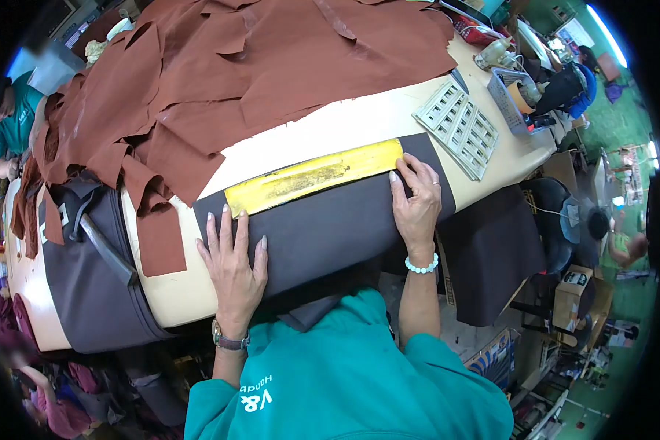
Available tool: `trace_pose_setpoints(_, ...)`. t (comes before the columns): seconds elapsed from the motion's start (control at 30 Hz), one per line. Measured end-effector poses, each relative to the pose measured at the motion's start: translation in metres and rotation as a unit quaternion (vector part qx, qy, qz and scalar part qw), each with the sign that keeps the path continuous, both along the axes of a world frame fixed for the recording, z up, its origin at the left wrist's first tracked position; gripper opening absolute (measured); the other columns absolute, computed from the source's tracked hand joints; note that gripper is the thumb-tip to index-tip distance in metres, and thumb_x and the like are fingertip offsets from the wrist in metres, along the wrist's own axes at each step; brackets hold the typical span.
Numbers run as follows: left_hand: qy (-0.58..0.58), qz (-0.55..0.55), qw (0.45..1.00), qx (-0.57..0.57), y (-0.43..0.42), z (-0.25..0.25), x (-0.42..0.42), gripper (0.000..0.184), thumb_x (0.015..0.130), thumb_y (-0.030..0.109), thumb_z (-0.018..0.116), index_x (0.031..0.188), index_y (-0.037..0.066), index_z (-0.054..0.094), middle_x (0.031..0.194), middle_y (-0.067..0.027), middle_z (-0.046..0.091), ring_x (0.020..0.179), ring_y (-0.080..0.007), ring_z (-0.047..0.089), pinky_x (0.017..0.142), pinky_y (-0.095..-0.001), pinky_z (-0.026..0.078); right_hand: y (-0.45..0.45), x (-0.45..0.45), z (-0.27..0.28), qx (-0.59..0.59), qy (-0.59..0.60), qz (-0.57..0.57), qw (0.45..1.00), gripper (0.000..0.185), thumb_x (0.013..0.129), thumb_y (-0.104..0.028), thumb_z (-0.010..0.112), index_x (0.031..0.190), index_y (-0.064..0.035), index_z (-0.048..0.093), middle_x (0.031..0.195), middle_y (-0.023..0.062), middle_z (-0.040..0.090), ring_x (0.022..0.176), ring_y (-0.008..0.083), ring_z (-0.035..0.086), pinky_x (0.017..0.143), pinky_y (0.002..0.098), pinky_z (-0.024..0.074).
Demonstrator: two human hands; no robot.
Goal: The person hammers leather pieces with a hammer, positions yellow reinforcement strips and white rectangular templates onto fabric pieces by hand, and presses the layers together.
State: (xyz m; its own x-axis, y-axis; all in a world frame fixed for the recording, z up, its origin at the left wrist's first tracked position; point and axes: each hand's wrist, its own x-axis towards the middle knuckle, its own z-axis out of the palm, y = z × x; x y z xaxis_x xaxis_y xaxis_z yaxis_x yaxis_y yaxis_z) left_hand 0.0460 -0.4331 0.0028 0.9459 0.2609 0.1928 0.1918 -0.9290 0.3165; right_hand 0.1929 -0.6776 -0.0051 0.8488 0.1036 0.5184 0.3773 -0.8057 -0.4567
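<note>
A long yellow strip (312, 176) with dark smudges lies slightly tilted on a dark sheet (330, 227) at the table's near edge. At the strip's left end, my left hand (235, 271) rests flat with fingers spread, its fingertips by the lower corner. My right hand (416, 202) touches the strip's right end with its fingertips, thumb and fingers apart. Neither hand is wrapped round anything. The sheet hangs over the edge towards my body.
Reddish-brown leather pieces (198, 81) cover the far side. Slotted pale templates (458, 130) and a basket (510, 99) lie at right. Left are a hammer (108, 249) on dark folded material (88, 293) and another person (18, 117). A dark-covered surface (491, 253) stands right.
</note>
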Motion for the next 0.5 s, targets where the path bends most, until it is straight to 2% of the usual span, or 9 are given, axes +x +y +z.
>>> trace_pose_setpoints(0.47, -0.013, -0.004, 1.000, 0.003, 0.0008, 0.0002, 0.0014, 0.050, 0.086, 0.026, 0.059, 0.130, 0.005, 0.049, 0.141, -0.0171, 0.037, 0.132, -0.0406, 0.029, 0.103, -0.0643, 0.019, 0.0016, -0.0004, 0.0029, 0.001, 0.004, -0.004, 1.000, 0.024, 0.080, -0.010, 0.064, 0.101, 0.0002, 0.068, 0.108, 0.0117, 0.064, 0.104, 0.0300, 0.055, 0.092, 0.0391, 0.0422)
trace_pose_setpoints(0.5, -0.005, 0.004, 1.000, 0.002, -0.0004, 0.0024, 0.0013, 0.050, 0.086, 0.024, 0.058, 0.132, 0.007, 0.047, 0.142, -0.0154, 0.038, 0.134, -0.0385, 0.028, 0.106, -0.0603, 0.017, 0.0014, 0.0000, 0.0022, -0.002, 0.002, -0.003, 1.000, 0.023, 0.080, -0.010, 0.064, 0.101, 0.0002, 0.068, 0.108, 0.0117, 0.064, 0.105, 0.0299, 0.055, 0.092, 0.0389, 0.0422)
